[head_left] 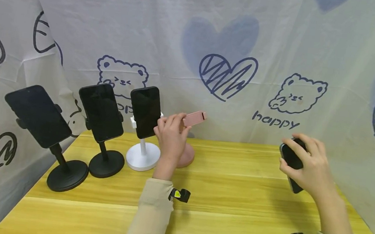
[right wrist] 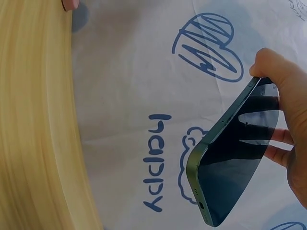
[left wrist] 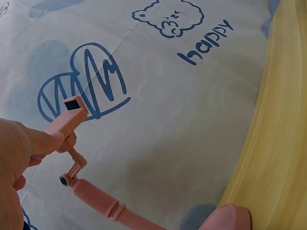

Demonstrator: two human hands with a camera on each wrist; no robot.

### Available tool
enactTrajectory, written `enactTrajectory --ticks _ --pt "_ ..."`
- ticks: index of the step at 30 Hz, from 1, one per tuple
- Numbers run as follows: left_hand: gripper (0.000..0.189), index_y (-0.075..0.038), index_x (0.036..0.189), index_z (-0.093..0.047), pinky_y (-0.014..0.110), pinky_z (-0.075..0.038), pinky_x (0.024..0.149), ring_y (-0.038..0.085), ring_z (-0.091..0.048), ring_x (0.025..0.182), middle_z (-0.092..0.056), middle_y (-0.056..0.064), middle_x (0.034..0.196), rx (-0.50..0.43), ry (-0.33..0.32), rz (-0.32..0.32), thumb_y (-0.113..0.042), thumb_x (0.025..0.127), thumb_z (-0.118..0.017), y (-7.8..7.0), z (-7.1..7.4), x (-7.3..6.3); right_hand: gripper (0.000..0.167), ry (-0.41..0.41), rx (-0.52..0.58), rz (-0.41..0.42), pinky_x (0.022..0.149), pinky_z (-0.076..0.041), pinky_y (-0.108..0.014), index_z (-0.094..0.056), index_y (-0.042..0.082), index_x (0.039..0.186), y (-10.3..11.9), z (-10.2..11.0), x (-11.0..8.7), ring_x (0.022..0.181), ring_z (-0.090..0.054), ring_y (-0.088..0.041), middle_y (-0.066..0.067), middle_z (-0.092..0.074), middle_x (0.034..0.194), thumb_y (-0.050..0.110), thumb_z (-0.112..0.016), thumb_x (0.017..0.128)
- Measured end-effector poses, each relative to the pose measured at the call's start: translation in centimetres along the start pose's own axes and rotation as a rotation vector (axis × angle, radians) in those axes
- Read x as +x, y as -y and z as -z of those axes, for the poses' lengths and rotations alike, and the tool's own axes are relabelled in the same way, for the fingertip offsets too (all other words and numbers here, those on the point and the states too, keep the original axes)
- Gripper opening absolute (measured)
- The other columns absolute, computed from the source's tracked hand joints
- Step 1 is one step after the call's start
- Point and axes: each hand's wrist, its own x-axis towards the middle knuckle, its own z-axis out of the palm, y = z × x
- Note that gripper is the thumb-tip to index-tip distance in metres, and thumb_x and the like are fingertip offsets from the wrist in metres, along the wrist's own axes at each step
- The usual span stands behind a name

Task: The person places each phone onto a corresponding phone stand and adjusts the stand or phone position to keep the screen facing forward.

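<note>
My left hand (head_left: 172, 136) pinches the clamp head (left wrist: 67, 122) of a pink phone stand between thumb and fingers. The stand's ribbed pole (left wrist: 96, 197) slants down to a round pink base (head_left: 187, 156) on the table, partly hidden behind the hand in the head view. Off to the right, my right hand (head_left: 311, 166) grips a dark smartphone (right wrist: 235, 143) by its edges, thumb on one side and fingers on the other. The phone is tilted and held above the table, its glossy face reflecting the fingers in the right wrist view.
Left of the pink stand are a white stand (head_left: 143, 156) and two black stands (head_left: 106, 164), each bearing a dark phone. They all stand on a yellow wooden table (head_left: 234, 197). A white cloth (head_left: 235, 42) with hearts and bears hangs behind it.
</note>
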Motion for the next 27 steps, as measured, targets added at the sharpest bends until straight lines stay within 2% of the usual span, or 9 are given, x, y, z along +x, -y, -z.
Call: enactTrajectory --ticks 7,10,12,15,19,27 --pt "0.037 -0.019 0.12 -0.065 0.044 -0.033 0.085 0.026 -0.046 0.105 -0.066 0.003 0.123 0.005 -0.003 0.018 -0.031 0.086 -0.072 0.0 0.1 -0.2 0.057 -0.047 0.028 0.032 0.081 -0.042 -0.054 -0.071 0.009 0.111 1.0 -0.2 0.4 0.113 -0.049 -0.044 -0.021 -0.061 0.123 0.057 -0.049 0.09" --pt "0.036 -0.019 0.119 -0.066 0.043 -0.033 0.084 0.025 -0.046 0.104 -0.067 0.003 0.122 0.002 -0.02 0.012 -0.03 0.085 -0.073 0.0 -0.1 -0.2 0.056 -0.06 0.043 0.06 0.09 -0.041 -0.04 -0.071 0.008 0.111 1.5 -0.2 0.7 0.112 -0.049 -0.044 -0.022 -0.061 0.122 0.054 -0.051 0.09" --pt "0.036 -0.019 0.119 -0.067 0.042 -0.033 0.083 0.025 -0.047 0.103 -0.067 0.003 0.122 -0.001 -0.028 0.007 -0.03 0.085 -0.074 -0.1 -0.2 -0.2 0.054 -0.068 0.067 0.084 0.096 -0.036 -0.029 -0.071 0.006 0.111 1.9 -0.2 1.0 0.111 -0.049 -0.044 -0.023 -0.061 0.121 0.052 -0.052 0.09" --pt "0.036 -0.019 0.119 -0.067 0.042 -0.033 0.083 0.024 -0.046 0.103 -0.067 0.002 0.122 -0.001 -0.026 0.004 -0.03 0.086 -0.073 -0.2 -0.2 -0.1 0.051 -0.082 0.109 0.119 0.097 -0.029 -0.017 -0.071 0.005 0.11 2.4 -0.4 1.3 0.109 -0.049 -0.045 -0.025 -0.061 0.12 0.048 -0.054 0.089" --pt "0.035 -0.018 0.118 -0.067 0.042 -0.033 0.084 0.024 -0.047 0.103 -0.067 0.002 0.121 0.008 -0.018 -0.01 -0.029 0.086 -0.073 -0.4 -0.2 0.0 0.049 -0.101 0.146 0.145 0.096 -0.029 -0.017 -0.071 0.004 0.109 2.8 -0.9 1.7 0.107 -0.05 -0.044 -0.026 -0.062 0.118 0.045 -0.056 0.089" --pt "0.033 -0.017 0.115 -0.068 0.042 -0.034 0.085 0.023 -0.047 0.1 -0.07 0.001 0.115 0.02 -0.02 -0.098 -0.029 0.085 -0.075 -0.4 0.1 0.0 0.047 -0.119 0.18 0.155 0.087 -0.034 -0.027 -0.071 0.004 0.108 3.9 -2.0 3.0 0.106 -0.051 -0.044 -0.026 -0.062 0.117 0.044 -0.056 0.089"
